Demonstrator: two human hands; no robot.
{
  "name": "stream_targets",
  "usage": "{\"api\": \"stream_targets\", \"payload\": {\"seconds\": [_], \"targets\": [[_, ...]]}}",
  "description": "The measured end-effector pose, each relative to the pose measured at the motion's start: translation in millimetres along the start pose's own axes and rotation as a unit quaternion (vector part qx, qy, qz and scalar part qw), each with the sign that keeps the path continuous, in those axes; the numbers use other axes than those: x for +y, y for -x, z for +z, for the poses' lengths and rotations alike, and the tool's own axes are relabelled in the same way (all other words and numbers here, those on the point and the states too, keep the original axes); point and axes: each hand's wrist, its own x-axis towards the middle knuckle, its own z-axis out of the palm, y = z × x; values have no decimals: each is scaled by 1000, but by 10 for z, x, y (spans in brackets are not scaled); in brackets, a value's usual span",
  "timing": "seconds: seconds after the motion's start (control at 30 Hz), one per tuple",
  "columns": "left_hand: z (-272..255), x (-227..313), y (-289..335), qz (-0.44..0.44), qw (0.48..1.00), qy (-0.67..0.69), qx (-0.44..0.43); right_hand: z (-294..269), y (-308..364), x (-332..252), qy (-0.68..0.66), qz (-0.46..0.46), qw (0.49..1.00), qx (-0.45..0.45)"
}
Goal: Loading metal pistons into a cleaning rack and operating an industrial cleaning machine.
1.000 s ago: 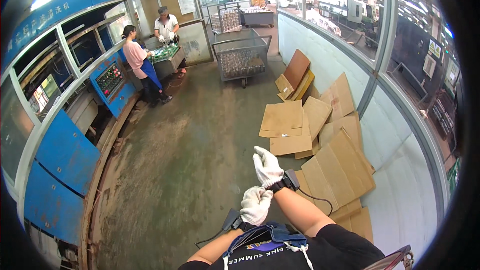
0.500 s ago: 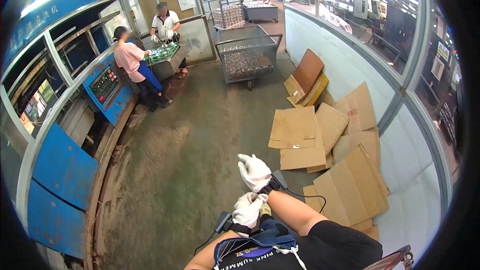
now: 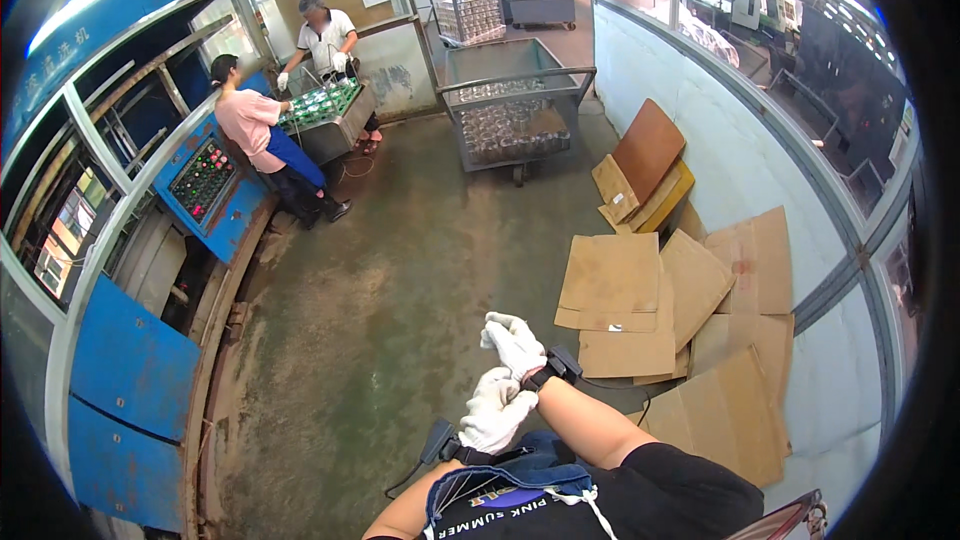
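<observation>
Cardboard (image 3: pixel 612 276) is shifting frame-right; right strap (image 3: pixel 541 377) already on, left hand (image 3: pixel 494 412) touching beside it, hold unclear; right hand (image 3: pixel 514 344) curling loosely, empty.

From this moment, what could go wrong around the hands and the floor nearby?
The gloved left hand is close against the right wrist, so it might nudge the black device strapped there, beside the gloved right hand. That device's thin cable hangs in a loose loop and could snag. Cardboard sheets lie loosely overlapped to the right and might slide if stepped on.
</observation>
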Motion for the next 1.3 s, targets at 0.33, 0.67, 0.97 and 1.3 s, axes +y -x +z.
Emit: {"api": "stream_targets", "payload": {"seconds": [0.33, 0.67, 0.97, 1.3], "targets": [[-290, -82, -1215, -128, 981, 52, -134, -64, -1260, 150, 119, -105, 984, 74], [-1071, -91, -2524, -149, 937, 194, -248, 801, -2162, -439, 34, -38, 998, 32], [-1360, 42, -3318, -199, 961, 112, -158, 1117, -2982, -585, 108, -96, 987, 64], [-1377, -25, -4540, -119, 988, -67, -71, 1413, -4391, -858, 133, -134, 982, -7]]}}
